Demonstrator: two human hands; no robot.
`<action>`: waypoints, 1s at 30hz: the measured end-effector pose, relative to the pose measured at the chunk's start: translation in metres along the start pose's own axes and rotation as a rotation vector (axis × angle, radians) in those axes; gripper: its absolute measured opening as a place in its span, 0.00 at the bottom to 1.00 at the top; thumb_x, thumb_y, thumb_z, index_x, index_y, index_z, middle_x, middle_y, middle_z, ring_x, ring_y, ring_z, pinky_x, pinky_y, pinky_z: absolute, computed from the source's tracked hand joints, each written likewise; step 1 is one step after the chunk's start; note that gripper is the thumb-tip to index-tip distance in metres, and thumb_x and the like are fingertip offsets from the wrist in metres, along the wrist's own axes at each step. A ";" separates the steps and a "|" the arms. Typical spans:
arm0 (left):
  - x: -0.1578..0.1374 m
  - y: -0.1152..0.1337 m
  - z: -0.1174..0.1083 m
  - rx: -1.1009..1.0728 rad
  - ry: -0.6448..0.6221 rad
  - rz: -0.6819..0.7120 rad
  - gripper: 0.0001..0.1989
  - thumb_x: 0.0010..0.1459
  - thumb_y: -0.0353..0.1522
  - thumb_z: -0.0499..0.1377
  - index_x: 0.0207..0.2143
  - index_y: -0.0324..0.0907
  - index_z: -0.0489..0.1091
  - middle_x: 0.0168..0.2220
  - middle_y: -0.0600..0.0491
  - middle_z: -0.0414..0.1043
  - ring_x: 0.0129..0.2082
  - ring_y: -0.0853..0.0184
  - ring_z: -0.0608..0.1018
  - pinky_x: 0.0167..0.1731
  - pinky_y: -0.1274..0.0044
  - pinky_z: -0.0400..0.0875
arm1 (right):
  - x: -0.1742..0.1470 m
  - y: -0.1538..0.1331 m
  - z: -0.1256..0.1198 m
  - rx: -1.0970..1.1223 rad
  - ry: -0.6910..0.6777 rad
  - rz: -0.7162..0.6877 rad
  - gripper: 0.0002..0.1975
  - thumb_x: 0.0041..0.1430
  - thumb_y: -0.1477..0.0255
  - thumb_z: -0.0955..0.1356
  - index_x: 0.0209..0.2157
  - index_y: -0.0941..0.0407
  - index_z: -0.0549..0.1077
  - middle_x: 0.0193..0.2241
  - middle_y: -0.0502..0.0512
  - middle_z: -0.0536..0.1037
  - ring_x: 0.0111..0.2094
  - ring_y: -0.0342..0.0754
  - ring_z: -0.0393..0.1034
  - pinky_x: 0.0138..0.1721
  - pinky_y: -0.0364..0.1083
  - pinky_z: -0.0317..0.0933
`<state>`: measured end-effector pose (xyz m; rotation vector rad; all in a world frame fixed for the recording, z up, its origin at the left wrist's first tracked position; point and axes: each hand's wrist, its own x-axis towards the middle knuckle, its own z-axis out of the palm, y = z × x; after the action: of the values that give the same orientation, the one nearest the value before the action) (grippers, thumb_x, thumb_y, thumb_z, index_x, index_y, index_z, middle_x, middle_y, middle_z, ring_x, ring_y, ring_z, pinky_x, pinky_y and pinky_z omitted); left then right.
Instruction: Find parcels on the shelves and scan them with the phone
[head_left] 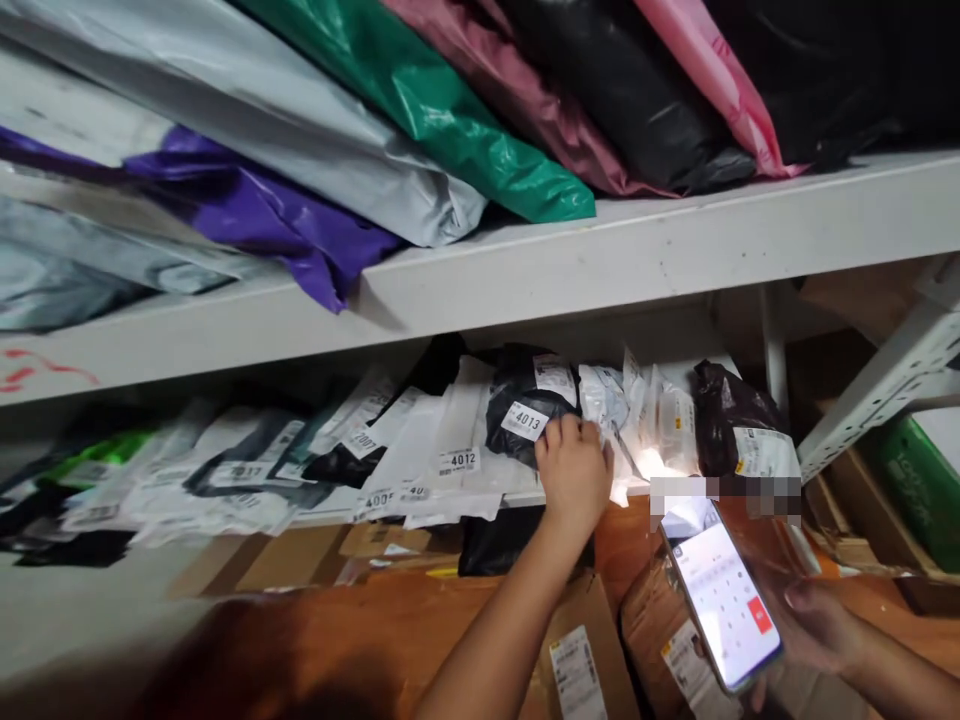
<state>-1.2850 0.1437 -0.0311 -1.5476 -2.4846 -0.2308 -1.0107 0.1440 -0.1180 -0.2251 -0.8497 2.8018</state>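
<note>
The left hand (576,465) bends its fingers over the near right edge of the black parcel (529,388) labelled 4013; whether they pinch the plastic or only rest on it, I cannot tell. The parcel lies forward and slightly left of this hand, on the lower shelf (517,497); its bulging shape shows no clear long axis.

Just left is the white packet (469,405) labelled 4012, pressed close; just right, the pale bagged parcels (673,420) catch a bright light. The right hand (821,630) is farther off, low and right, closed around the phone (724,595).

Below stands a cardboard box (581,605). Farther right sits a dark parcel (724,415), near the rack post. The upper shelf (645,250) overhangs the row, limiting room above.
</note>
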 end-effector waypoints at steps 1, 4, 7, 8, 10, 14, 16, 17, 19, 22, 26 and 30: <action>0.011 -0.001 -0.004 0.022 -0.002 0.039 0.16 0.58 0.39 0.57 0.43 0.39 0.76 0.53 0.39 0.69 0.57 0.47 0.66 0.57 0.57 0.60 | 0.000 0.000 0.001 -0.007 0.005 0.003 0.37 0.50 0.62 0.75 0.61 0.47 0.63 0.47 0.60 0.78 0.46 0.63 0.75 0.36 0.53 0.72; 0.045 -0.009 -0.006 0.029 -0.136 0.076 0.20 0.56 0.43 0.57 0.42 0.39 0.78 0.58 0.41 0.66 0.62 0.47 0.60 0.65 0.53 0.45 | 0.003 0.000 -0.001 -0.054 0.017 -0.032 0.34 0.51 0.63 0.74 0.60 0.46 0.65 0.51 0.59 0.77 0.45 0.62 0.76 0.35 0.55 0.73; 0.062 -0.020 0.001 0.019 -0.141 0.047 0.21 0.60 0.40 0.52 0.44 0.38 0.78 0.56 0.41 0.70 0.60 0.50 0.63 0.63 0.55 0.50 | 0.010 -0.002 0.001 -0.105 0.014 -0.087 0.38 0.51 0.67 0.73 0.63 0.47 0.60 0.50 0.60 0.77 0.43 0.60 0.77 0.33 0.53 0.73; 0.062 -0.024 0.004 0.021 -0.085 0.044 0.21 0.60 0.39 0.51 0.45 0.37 0.77 0.55 0.41 0.71 0.59 0.51 0.65 0.62 0.57 0.52 | 0.012 -0.002 0.004 -0.113 0.009 -0.099 0.39 0.51 0.68 0.72 0.64 0.47 0.58 0.49 0.60 0.78 0.43 0.60 0.76 0.33 0.53 0.73; 0.059 -0.032 0.009 0.023 0.014 0.050 0.20 0.61 0.36 0.50 0.46 0.37 0.76 0.53 0.40 0.72 0.57 0.52 0.66 0.60 0.59 0.55 | 0.014 -0.003 0.010 -0.111 0.000 -0.114 0.39 0.52 0.69 0.71 0.65 0.46 0.57 0.49 0.59 0.78 0.44 0.60 0.76 0.33 0.53 0.73; 0.049 -0.040 0.013 0.038 0.054 0.058 0.18 0.61 0.35 0.50 0.46 0.38 0.75 0.50 0.41 0.74 0.56 0.54 0.67 0.58 0.63 0.58 | 0.003 -0.002 0.015 -0.103 0.013 -0.124 0.39 0.51 0.70 0.72 0.64 0.46 0.58 0.48 0.58 0.78 0.40 0.58 0.78 0.33 0.53 0.73; 0.047 -0.033 0.012 0.069 0.045 0.054 0.18 0.60 0.34 0.51 0.49 0.39 0.72 0.50 0.41 0.73 0.56 0.53 0.67 0.59 0.61 0.57 | -0.005 0.002 0.010 -0.112 0.026 -0.112 0.40 0.51 0.69 0.72 0.64 0.47 0.58 0.46 0.59 0.79 0.38 0.58 0.78 0.33 0.52 0.73; 0.047 -0.027 0.011 0.087 0.031 0.048 0.19 0.60 0.34 0.52 0.52 0.40 0.70 0.51 0.40 0.73 0.56 0.52 0.67 0.59 0.58 0.55 | -0.008 0.005 0.007 -0.114 0.030 -0.106 0.40 0.51 0.69 0.72 0.64 0.47 0.58 0.46 0.58 0.79 0.38 0.58 0.78 0.32 0.52 0.72; 0.048 -0.013 0.010 0.117 -0.010 0.024 0.22 0.60 0.34 0.53 0.57 0.43 0.66 0.52 0.39 0.72 0.57 0.51 0.67 0.60 0.52 0.50 | -0.011 0.012 -0.001 -0.121 0.043 -0.098 0.39 0.51 0.67 0.72 0.65 0.46 0.58 0.46 0.58 0.80 0.38 0.58 0.78 0.32 0.52 0.72; 0.055 0.004 0.012 0.115 -0.103 -0.032 0.25 0.61 0.43 0.53 0.59 0.46 0.65 0.55 0.37 0.69 0.59 0.46 0.65 0.58 0.45 0.46 | -0.007 0.023 -0.009 -0.152 0.095 -0.107 0.43 0.50 0.62 0.73 0.66 0.49 0.57 0.42 0.60 0.81 0.36 0.60 0.78 0.31 0.53 0.71; 0.062 0.004 0.018 0.109 -0.178 -0.081 0.38 0.50 0.51 0.62 0.62 0.51 0.62 0.63 0.35 0.59 0.67 0.39 0.52 0.57 0.41 0.42 | 0.001 0.031 -0.009 -0.135 0.080 -0.097 0.44 0.49 0.60 0.73 0.66 0.49 0.57 0.40 0.60 0.81 0.36 0.61 0.78 0.29 0.52 0.71; 0.060 -0.011 0.022 0.071 -0.145 -0.090 0.40 0.46 0.51 0.64 0.61 0.50 0.62 0.64 0.35 0.58 0.67 0.40 0.52 0.58 0.41 0.42 | -0.002 0.029 -0.004 -0.112 0.012 -0.083 0.41 0.51 0.63 0.73 0.66 0.48 0.59 0.45 0.60 0.80 0.38 0.59 0.78 0.33 0.52 0.72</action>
<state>-1.3222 0.1961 -0.0373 -1.4753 -2.6446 -0.0443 -1.0123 0.1223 -0.1378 -0.2189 -0.9914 2.6762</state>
